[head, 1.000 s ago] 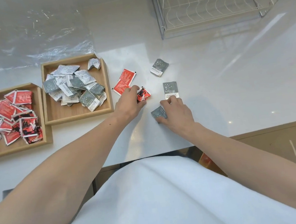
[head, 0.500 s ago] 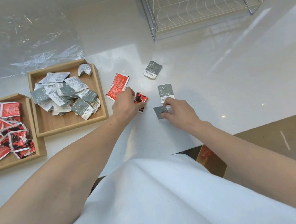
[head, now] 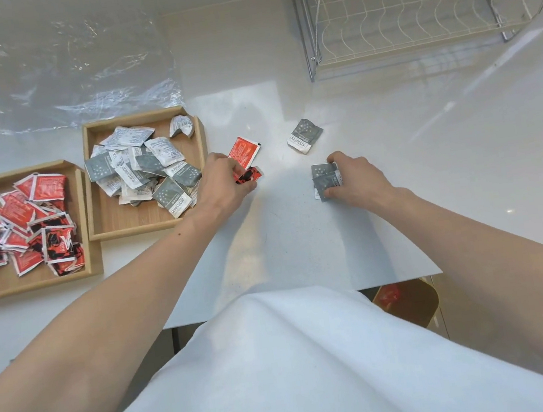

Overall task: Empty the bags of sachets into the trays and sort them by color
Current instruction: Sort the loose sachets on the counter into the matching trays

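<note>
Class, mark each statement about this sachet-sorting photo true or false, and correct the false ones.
1. The left hand pinches a red sachet. True.
2. The right hand holds red sachets. False: it holds grey sachets.
3. The left tray holds grey sachets. False: it holds red ones; the grey ones fill the right tray.
4. One loose grey sachet lies untouched on the counter. True.
</note>
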### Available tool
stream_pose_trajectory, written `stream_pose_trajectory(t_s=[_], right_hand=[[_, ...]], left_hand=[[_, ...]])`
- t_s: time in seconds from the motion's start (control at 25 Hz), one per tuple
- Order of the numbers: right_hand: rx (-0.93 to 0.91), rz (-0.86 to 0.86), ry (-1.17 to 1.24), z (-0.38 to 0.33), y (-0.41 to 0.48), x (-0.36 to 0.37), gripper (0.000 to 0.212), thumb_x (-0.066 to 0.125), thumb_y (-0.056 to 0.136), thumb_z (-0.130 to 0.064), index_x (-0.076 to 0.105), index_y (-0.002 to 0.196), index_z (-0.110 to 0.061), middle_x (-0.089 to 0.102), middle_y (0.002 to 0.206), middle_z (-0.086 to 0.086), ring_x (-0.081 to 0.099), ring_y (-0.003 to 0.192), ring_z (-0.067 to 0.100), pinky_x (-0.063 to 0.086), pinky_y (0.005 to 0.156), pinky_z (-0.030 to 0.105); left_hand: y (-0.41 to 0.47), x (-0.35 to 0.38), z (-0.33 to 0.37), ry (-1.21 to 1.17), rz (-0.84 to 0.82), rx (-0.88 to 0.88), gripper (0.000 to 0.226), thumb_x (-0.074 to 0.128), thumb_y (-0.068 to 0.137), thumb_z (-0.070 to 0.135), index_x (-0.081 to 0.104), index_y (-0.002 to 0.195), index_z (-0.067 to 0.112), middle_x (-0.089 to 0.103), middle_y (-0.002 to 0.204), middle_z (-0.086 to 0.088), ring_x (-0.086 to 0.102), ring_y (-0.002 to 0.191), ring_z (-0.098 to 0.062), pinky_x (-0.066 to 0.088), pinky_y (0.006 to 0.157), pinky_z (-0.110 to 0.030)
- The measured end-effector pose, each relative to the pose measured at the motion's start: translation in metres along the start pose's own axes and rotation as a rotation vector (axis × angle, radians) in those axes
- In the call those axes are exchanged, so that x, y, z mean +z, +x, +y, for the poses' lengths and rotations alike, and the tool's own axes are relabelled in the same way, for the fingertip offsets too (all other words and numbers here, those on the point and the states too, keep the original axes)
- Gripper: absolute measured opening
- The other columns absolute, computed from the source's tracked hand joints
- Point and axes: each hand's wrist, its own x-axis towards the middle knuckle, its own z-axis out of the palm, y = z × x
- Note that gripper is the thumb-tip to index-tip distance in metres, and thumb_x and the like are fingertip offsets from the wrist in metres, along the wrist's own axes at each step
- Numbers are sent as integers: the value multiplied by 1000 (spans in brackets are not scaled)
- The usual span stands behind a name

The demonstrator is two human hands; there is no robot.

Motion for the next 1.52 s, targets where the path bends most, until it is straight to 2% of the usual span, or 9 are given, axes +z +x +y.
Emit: stream_pose_trajectory(t_s=[0.32, 0.48, 0.6, 0.76, 0.88, 1.04, 1.24, 1.36, 1.52], right_hand=[[-34, 76, -32, 3, 2, 4, 41, 76, 76, -30, 52, 106, -16, 49, 113, 7, 48, 106, 27, 42, 72, 35], [-79, -34, 176, 2, 0, 6, 35, 76, 75, -29, 50, 95, -18, 63, 94, 7, 59, 89, 32, 47, 71, 42], [-101, 2, 316, -6, 5, -2, 37, 77, 78, -27, 54, 104, -13, 64, 92, 5, 60, 87, 29, 50, 74, 41], [-99, 59, 379, -25, 34, -19, 49, 77, 79, -32, 52, 118, -18, 62, 105, 5, 58, 101, 26, 52, 84, 40], [-84, 76, 344, -36, 59, -22, 57, 76, 77, -37, 48, 124, -20, 61, 117, 8, 56, 110, 29, 51, 90, 45], [12, 59, 173, -44, 77, -25, 67, 75, 79, -39, 42, 132, -15, 57, 129, 7, 54, 115, 31, 43, 84, 36], [21, 76, 59, -46, 84, -24, 58, 75, 76, -39, 50, 121, -13, 53, 122, 10, 55, 110, 32, 46, 83, 38], [3, 96, 78, -44, 83, -21, 54, 74, 76, -40, 52, 117, -13, 44, 122, 10, 50, 110, 30, 47, 80, 38], [-40, 72, 166, -39, 75, -16, 43, 71, 81, -35, 49, 111, -14, 57, 108, 2, 55, 96, 25, 45, 73, 37]], left_hand=[[9, 3, -4, 148, -34, 1, 28, 75, 80, 26, 60, 92, 6, 44, 108, -10, 47, 90, -29, 38, 70, -33], [-1, 5, -2, 84, 25, 26, 38, 73, 80, 17, 45, 106, 12, 53, 96, -9, 53, 80, -29, 37, 60, -35], [-12, 7, -3, -62, -4, 17, 52, 75, 79, 20, 42, 120, 18, 64, 84, -3, 61, 70, -20, 47, 59, -34], [-9, -2, 0, -110, -46, -34, 23, 78, 78, 22, 67, 93, 8, 70, 77, -4, 65, 64, -16, 54, 61, -26], [7, -19, 9, -147, -48, -72, 16, 79, 79, 19, 67, 80, 9, 67, 70, -5, 56, 50, -1, 36, 44, -11], [34, -32, 14, -105, -20, -92, 31, 83, 72, 23, 68, 92, 4, 68, 84, -12, 58, 70, -20, 41, 61, -27], [59, -31, 8, -70, -44, -167, 71, 86, 69, 28, 54, 129, 9, 61, 102, -5, 56, 93, -19, 37, 73, -25], [64, -22, 1, 5, -68, -161, 65, 87, 67, 31, 58, 120, 8, 61, 105, -6, 53, 94, -20, 33, 70, -22], [65, -18, 1, 57, -65, -130, 52, 87, 65, 34, 61, 104, 10, 56, 101, -8, 54, 89, -23, 33, 68, -26]])
